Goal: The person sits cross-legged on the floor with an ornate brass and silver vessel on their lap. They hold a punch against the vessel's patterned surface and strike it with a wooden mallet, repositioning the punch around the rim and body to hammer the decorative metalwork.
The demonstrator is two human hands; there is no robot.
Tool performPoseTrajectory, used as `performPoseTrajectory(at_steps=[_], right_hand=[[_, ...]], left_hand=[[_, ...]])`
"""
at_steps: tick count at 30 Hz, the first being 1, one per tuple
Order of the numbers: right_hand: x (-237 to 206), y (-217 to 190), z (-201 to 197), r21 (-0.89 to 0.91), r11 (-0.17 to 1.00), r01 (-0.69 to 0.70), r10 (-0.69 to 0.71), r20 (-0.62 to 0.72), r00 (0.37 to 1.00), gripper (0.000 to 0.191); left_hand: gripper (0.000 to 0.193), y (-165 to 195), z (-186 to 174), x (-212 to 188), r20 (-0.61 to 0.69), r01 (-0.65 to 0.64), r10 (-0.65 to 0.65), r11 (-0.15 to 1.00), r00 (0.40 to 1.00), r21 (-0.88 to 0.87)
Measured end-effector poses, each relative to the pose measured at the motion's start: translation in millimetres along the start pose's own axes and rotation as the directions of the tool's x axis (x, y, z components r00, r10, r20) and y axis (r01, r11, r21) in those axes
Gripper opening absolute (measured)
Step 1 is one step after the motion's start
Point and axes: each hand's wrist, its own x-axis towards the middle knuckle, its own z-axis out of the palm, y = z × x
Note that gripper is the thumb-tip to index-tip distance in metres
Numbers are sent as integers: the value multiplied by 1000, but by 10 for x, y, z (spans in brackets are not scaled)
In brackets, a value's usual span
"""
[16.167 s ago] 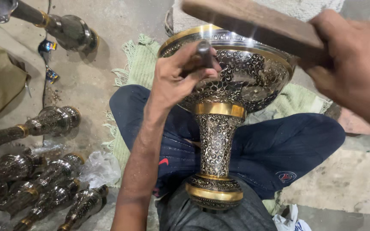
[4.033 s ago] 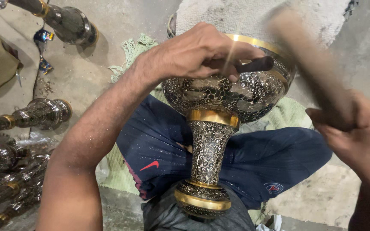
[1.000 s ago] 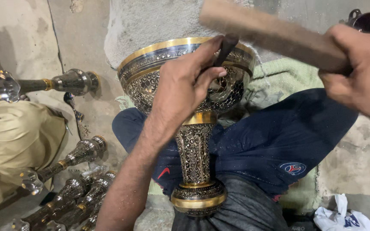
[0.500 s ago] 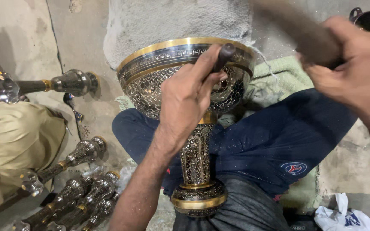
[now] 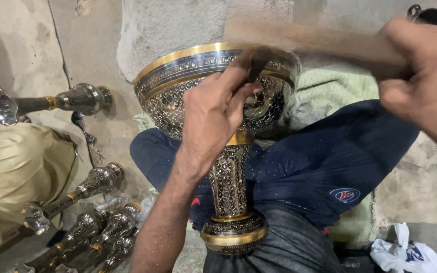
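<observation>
The engraved goblet-shaped vase point(image 5: 223, 151) stood propped between the person's crossed legs, its bowl tilted away. The left hand point(image 5: 213, 119) had its fingers point(image 5: 238, 83) closed around a dark chisel point(image 5: 256, 63) set against the gilt rim. The right hand point(image 5: 426, 76) gripped a blurred wooden mallet point(image 5: 304, 38), fingers wrapped tight.

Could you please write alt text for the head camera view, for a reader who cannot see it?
A person's left hand presses a dark chisel against the rim of an ornate engraved metal vase lying across their lap, while the right hand swings a blurred wooden mallet. Similar metal pieces lie on the floor at left.
</observation>
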Motion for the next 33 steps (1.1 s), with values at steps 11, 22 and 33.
performPoseTrajectory(at_steps=[11,22,33], right_hand=[[-10,-43,65,158,986,-57,68,-67,995,15],[25,-58,59,370,929,10,34,-112,993,30],[-4,-95,95,-110,991,74,-88,-121,989,34]], left_hand=[[35,44,-70,48,8,-22,22,1000,1000,-13],[46,-36,-37,-23,34,16,-17,1000,999,22],[34,-34,-36,22,18,-58,57,992,998,115]])
